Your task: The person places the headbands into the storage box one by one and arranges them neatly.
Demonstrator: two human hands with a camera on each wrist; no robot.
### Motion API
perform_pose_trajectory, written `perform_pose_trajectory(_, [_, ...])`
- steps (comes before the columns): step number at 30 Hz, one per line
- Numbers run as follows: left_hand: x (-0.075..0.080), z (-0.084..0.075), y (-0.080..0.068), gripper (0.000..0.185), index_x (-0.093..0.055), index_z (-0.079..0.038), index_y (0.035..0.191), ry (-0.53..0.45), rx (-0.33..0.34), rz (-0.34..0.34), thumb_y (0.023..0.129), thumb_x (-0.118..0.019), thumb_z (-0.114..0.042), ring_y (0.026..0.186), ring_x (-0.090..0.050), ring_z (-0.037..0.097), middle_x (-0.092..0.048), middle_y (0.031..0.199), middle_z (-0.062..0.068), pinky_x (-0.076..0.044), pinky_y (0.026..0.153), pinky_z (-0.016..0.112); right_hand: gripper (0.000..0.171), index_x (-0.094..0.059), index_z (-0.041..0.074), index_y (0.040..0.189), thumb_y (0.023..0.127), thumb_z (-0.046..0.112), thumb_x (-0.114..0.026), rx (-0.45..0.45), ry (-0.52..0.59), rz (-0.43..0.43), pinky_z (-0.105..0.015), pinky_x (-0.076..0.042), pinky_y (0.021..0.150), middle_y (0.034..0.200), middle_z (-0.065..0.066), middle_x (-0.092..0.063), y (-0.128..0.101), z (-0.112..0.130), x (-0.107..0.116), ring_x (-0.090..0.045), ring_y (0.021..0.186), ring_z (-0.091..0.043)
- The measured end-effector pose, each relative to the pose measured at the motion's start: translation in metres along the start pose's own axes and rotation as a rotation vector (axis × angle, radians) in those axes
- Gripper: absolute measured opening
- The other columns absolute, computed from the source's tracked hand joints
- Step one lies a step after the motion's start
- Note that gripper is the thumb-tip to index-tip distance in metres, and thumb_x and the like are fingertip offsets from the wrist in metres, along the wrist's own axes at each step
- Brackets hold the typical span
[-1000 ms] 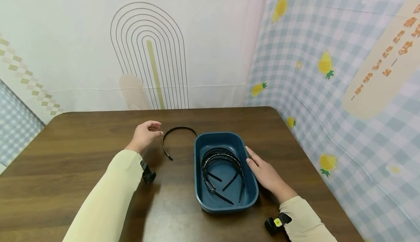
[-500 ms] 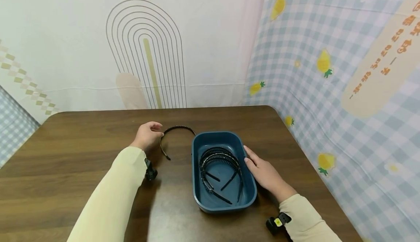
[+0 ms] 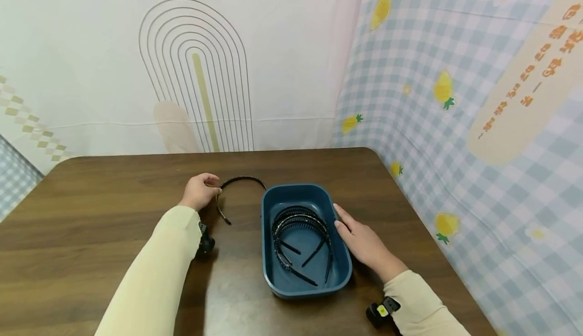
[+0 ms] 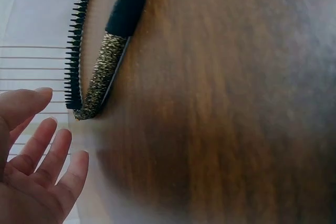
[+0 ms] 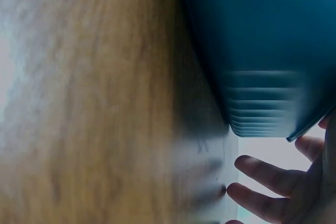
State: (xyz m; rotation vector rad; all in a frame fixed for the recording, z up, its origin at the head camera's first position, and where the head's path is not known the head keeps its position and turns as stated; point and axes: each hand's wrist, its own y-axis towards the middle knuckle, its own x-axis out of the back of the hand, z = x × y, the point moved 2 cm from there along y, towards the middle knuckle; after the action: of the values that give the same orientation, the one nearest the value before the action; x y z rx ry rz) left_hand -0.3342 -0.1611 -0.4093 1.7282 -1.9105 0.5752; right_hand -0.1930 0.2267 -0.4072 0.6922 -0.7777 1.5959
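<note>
A toothed headband (image 3: pixel 241 177) lies on the table, left of a blue plastic basket. In the left wrist view, gold glitter covers the black-tipped headband (image 4: pixel 105 72) on its outside. My left hand (image 3: pixel 198 191) is at its left side, thumb tip right at the band, with the fingers loosely spread. Several dark headbands (image 3: pixel 298 213) lie inside the blue basket (image 3: pixel 304 236). Along the basket's right side rests my right hand (image 3: pixel 362 242), thumb by the rim. The right wrist view shows its relaxed fingers (image 5: pixel 268 174) beside the basket's ridged outer wall (image 5: pixel 262 98).
The brown wooden table (image 3: pixel 114 235) ends at a white printed curtain (image 3: pixel 291 73) behind. A blue checked cloth (image 3: pixel 410 88) with pineapple prints hangs along the right edge. Each wrist wears a small black camera (image 3: pixel 206 240).
My left hand has moved slightly right relative to the headband, up to its left side. The right hand stays at the basket. The whole head view has shifted a little.
</note>
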Motion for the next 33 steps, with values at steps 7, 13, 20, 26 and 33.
perform_pose_trajectory(7, [-0.004, -0.002, 0.002, 0.040, -0.052, 0.009, 0.128, 0.073, 0.016, 0.038, 0.092, -0.061, -0.006, 0.117, -0.050, 0.044, -0.054, 0.127, 0.030, -0.044, 0.094, 0.051, 0.056, -0.020, 0.026, 0.155, 0.104, 0.046, -0.031, 0.001, 0.000, 0.003, -0.060, -0.033, 0.105, 0.152, -0.010, -0.036, 0.000, 0.000, -0.001, -0.041, 0.132, -0.039])
perform_pose_trajectory(13, [-0.007, -0.003, 0.004, 0.045, -0.049, 0.007, 0.134, 0.160, 0.011, 0.065, 0.093, -0.060, -0.009, 0.117, -0.050, 0.044, -0.054, 0.127, 0.030, -0.043, 0.095, 0.052, 0.056, -0.020, 0.026, 0.155, 0.104, 0.045, -0.032, 0.014, -0.005, 0.002, -0.059, -0.033, 0.105, 0.152, -0.010, -0.037, 0.000, 0.000, -0.002, -0.042, 0.132, -0.039])
perform_pose_trajectory(20, [-0.010, -0.002, 0.009, 0.045, -0.050, 0.006, 0.133, 0.207, 0.025, 0.072, 0.093, -0.060, -0.009, 0.119, -0.050, 0.045, -0.053, 0.129, 0.031, -0.042, 0.097, 0.053, 0.054, -0.021, 0.025, 0.155, 0.105, 0.040, -0.034, 0.019, -0.009, -0.004, -0.059, -0.034, 0.105, 0.151, -0.010, -0.037, 0.001, 0.001, -0.003, -0.043, 0.132, -0.038])
perform_pose_trajectory(26, [-0.014, -0.003, 0.011, 0.041, -0.052, 0.006, 0.131, 0.214, 0.051, 0.069, 0.094, -0.059, -0.008, 0.117, -0.051, 0.044, -0.054, 0.128, 0.030, -0.044, 0.095, 0.052, 0.054, -0.022, 0.026, 0.155, 0.105, 0.039, -0.034, 0.008, -0.006, -0.007, -0.059, -0.034, 0.105, 0.151, -0.010, -0.038, 0.000, 0.003, -0.002, -0.043, 0.132, -0.038])
perform_pose_trajectory(33, [-0.017, -0.008, 0.011, 0.035, -0.055, 0.007, 0.126, 0.223, 0.053, 0.050, 0.093, -0.059, -0.005, 0.112, -0.054, 0.043, -0.057, 0.122, 0.030, -0.046, 0.092, 0.051, 0.054, -0.021, 0.026, 0.155, 0.105, 0.040, -0.034, 0.005, -0.004, -0.008, -0.059, -0.033, 0.106, 0.152, -0.009, -0.037, 0.000, 0.001, -0.002, -0.042, 0.133, -0.037])
